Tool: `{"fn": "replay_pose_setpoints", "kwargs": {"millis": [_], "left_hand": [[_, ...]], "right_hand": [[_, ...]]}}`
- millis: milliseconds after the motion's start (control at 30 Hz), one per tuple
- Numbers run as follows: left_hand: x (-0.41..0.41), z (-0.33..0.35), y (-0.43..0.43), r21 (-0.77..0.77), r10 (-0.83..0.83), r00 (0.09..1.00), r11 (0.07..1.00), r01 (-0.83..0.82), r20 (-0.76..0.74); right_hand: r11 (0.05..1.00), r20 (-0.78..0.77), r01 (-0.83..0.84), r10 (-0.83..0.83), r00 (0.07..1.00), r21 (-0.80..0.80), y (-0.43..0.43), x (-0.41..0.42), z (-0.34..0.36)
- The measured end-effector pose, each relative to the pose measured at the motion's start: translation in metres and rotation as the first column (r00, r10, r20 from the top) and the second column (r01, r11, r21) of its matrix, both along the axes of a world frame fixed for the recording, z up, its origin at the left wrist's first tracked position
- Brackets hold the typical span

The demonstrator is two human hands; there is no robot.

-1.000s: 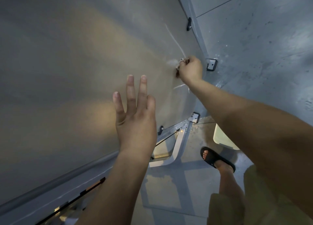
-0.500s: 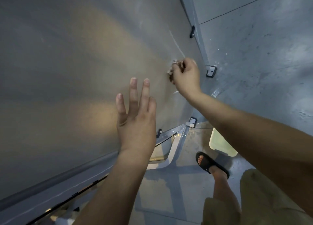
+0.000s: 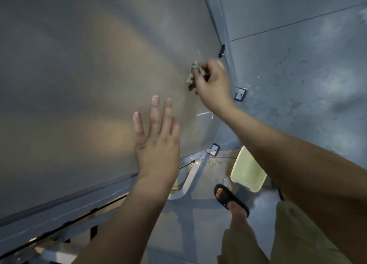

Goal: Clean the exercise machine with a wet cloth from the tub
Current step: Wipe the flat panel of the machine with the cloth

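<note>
Near the right edge of the large grey flat machine panel [image 3: 89, 75], right hand [image 3: 213, 84] grips the small crumpled pale cloth [image 3: 192, 76] against the surface. Left hand [image 3: 156, 144] flat on panel, fingers straight. Cloth judged soft, limp, light; hold bunched in fist.

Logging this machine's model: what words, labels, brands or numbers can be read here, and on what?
None readable. The grey panel, the frame below it, the pale tub, the black sandal and the cloth in the right hand bear no legible words, labels or numbers.
</note>
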State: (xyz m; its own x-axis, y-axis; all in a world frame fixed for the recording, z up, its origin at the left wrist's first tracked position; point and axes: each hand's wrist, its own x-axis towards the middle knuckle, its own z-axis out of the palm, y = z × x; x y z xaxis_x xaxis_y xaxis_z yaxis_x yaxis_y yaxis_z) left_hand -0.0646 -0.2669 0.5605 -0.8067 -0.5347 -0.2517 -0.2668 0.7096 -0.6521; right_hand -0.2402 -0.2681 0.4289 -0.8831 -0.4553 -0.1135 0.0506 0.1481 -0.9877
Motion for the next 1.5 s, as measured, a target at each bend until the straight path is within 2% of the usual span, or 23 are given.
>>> {"fn": "replay_pose_setpoints", "kwargs": {"millis": [100, 167, 267, 333, 400, 467, 500, 567, 667, 733, 767, 833, 867, 933, 967, 1067, 1133, 1200, 1267, 1367, 1400, 1500], "left_hand": [[-0.008, 0.005, 0.010, 0.043, 0.023, 0.998, 0.999, -0.020, -0.051], [-0.012, 0.008, 0.013, 0.036, 0.057, 0.992, 0.998, -0.054, -0.113], [-0.018, 0.007, 0.018, 0.004, 0.124, 0.985, 0.992, -0.125, -0.116], [-0.019, 0.005, 0.021, 0.009, 0.160, 0.980, 0.987, -0.160, -0.120], [-0.018, 0.004, 0.023, 0.036, 0.194, 0.969, 0.981, -0.190, -0.152], [-0.018, 0.004, 0.027, 0.074, 0.232, 0.957, 0.972, -0.223, -0.171], [-0.017, 0.005, 0.030, 0.096, 0.255, 0.950, 0.966, -0.241, -0.182], [-0.013, 0.008, 0.036, 0.147, 0.306, 0.922, 0.949, -0.277, -0.239], [0.005, 0.014, 0.048, 0.210, 0.360, 0.857, 0.930, -0.301, -0.368], [0.015, 0.018, 0.056, 0.290, 0.409, 0.806, 0.907, -0.306, -0.428], [0.019, 0.018, 0.061, 0.342, 0.448, 0.771, 0.886, -0.314, -0.452], [0.022, 0.021, 0.075, 0.470, 0.542, 0.672, 0.825, -0.314, -0.504], [0.021, 0.023, 0.085, 0.576, 0.626, 0.585, 0.759, -0.303, -0.516], [0.018, 0.028, 0.108, 0.809, 0.826, 0.327, 0.541, -0.230, -0.459], [0.018, 0.029, 0.121, 0.869, 0.881, 0.209, 0.461, -0.181, -0.424], [0.023, 0.031, 0.157, 0.927, 0.927, -0.040, 0.374, 0.024, -0.373], [0.029, 0.033, 0.179, 0.933, 0.950, -0.091, 0.311, 0.180, -0.299], [0.037, 0.036, 0.200, 0.925, 0.960, -0.107, 0.277, 0.258, -0.258], [0.042, 0.044, 0.218, 0.921, 0.953, -0.180, 0.287, 0.265, -0.246], [0.050, 0.060, 0.236, 0.924, 0.921, -0.355, 0.267, 0.275, -0.160], [0.050, 0.065, 0.240, 0.925, 0.913, -0.385, 0.254, 0.285, -0.132], [0.040, 0.080, 0.251, 0.921, 0.917, -0.396, 0.199, 0.336, -0.053]], "right_hand": [[0.975, 0.114, 0.218, -0.220, 0.969, 0.036, -0.021, -0.055, -0.008], [0.972, 0.043, 0.211, -0.216, 0.975, 0.098, -0.023, -0.040, -0.007], [0.995, 0.001, -0.095, 0.095, 0.996, 0.024, 0.007, 0.008, 0.021], [0.975, -0.042, -0.222, 0.223, 0.974, 0.027, 0.017, -0.002, 0.029], [0.991, 0.027, -0.123, 0.122, 0.992, 0.048, 0.005, -0.034, 0.031], [1.000, 0.095, 0.025, -0.026, 0.995, 0.004, -0.005, -0.048, 0.039], [0.997, 0.040, 0.075, -0.076, 0.996, 0.027, -0.009, -0.044, 0.040], [0.995, -0.023, 0.063, -0.061, 0.998, 0.073, -0.008, -0.025, 0.038], [0.974, -0.007, -0.208, 0.210, 0.978, 0.093, 0.016, -0.011, 0.034], [0.891, 0.058, -0.439, 0.435, 0.898, 0.114, 0.041, -0.017, 0.044], [0.850, 0.104, -0.517, 0.507, 0.855, 0.102, 0.054, -0.021, 0.051], [0.826, 0.206, -0.561, 0.539, 0.817, 0.062, 0.080, -0.021, 0.068], [0.821, 0.244, -0.569, 0.542, 0.804, 0.051, 0.093, -0.020, 0.075], [0.798, 0.292, -0.602, 0.568, 0.769, 0.034, 0.119, -0.013, 0.090], [0.779, 0.295, -0.627, 0.591, 0.751, 0.034, 0.131, -0.007, 0.097], [0.706, 0.290, -0.707, 0.668, 0.686, 0.046, 0.169, 0.016, 0.117], [0.652, 0.290, -0.757, 0.720, 0.631, 0.028, 0.193, 0.032, 0.132], [0.597, 0.264, -0.802, 0.771, 0.579, 0.018, 0.212, 0.042, 0.143], [0.542, 0.211, -0.840, 0.817, 0.536, 0.037, 0.229, 0.047, 0.154], [0.460, 0.129, -0.884, 0.875, 0.467, 0.082, 0.248, 0.041, 0.172], [0.433, 0.109, -0.897, 0.891, 0.441, 0.089, 0.253, 0.037, 0.181], [0.352, 0.082, -0.933, 0.930, 0.358, 0.082, 0.259, 0.023, 0.201]]}}
